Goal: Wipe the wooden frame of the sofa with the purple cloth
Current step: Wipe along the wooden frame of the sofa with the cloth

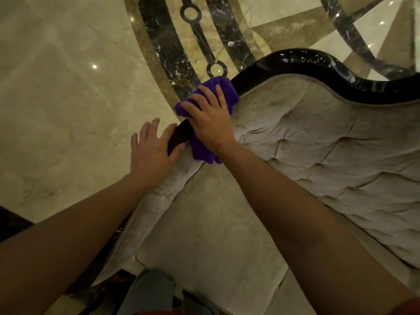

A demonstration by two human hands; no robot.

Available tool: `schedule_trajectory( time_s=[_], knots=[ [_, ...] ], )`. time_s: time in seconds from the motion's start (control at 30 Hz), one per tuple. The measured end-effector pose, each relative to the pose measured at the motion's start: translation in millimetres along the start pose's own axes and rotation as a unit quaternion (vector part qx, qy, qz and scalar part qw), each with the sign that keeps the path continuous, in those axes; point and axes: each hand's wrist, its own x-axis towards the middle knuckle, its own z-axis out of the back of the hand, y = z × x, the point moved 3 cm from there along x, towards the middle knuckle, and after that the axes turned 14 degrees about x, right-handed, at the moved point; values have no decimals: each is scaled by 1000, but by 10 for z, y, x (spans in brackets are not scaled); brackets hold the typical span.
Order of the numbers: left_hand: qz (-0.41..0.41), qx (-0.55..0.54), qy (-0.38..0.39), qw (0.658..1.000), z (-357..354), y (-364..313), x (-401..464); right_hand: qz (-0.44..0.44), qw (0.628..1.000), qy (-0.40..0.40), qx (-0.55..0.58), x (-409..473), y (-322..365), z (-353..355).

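Fingers (pixel 218 96) of the right hand (pixel 210 120) lie spread and flat, pressing the purple cloth (pixel 227 92) down onto the wooden frame (pixel 295 62) of the sofa; they press rather than pinch, the palm bearing most of the load. Bunched under that hand, the cloth shows at the fingertips and again below the wrist, draped over the dark glossy rail where it curves down from the sofa back toward the arm. The rail's long axis runs from lower left, under the hands, up and to the right, then sweeps in a wave along the top of the tufted backrest (pixel 329 144). So the unwiped length appears to lie ahead of the right fingertips, up and right along the curve, and the right hand is the nearer one to it.

Just beside and below, the left hand (pixel 151 148) rests open on the lower stretch of the rail, fingers apart, thumb on the inner side, holding nothing; it looks like a steadying brace. Beneath the arms lies the pale seat cushion (pixel 216 235). Beyond the sofa spreads a polished marble floor (pixel 68 98) with dark inlaid bands.
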Motion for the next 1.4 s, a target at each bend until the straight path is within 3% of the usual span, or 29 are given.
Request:
schedule_trajectory(
  time_s=[0.2, 0.47, 0.67, 0.87, 1.0, 1.17, 1.33, 1.4],
  knots=[
    [-30, 0, -24, 999, 26, -387, 564, 13, 998, -19, -53, 143, -397, 243],
    [-36, -5, -26, 999, -40, -379, 656, -95, 989, -64, -94, 321, -784, 819],
    [-36, -27, -46, 998, 153, -879, 1062, -186, 975, -80, -93, 387, -1117, 1227],
    [-65, -98, -69, 991, 362, -1486, 1654, -169, 981, -65, -73, 398, -1203, 1348],
    [-21, -106, -100, 989, 327, -1569, 1613, -150, 985, -38, -69, 367, -1255, 1429],
    [-5, -75, -116, 990, 271, -1591, 1620, -166, 977, -121, 48, 218, -1390, 1760],
    [-5, -56, -138, 989, 228, -1622, 1601, -61, 996, -62, 15, 183, -1364, 2023],
    [-2, -58, -142, 988, 245, -1617, 1603, -71, 997, -16, -5, 174, -1398, 2044]
  ],
)
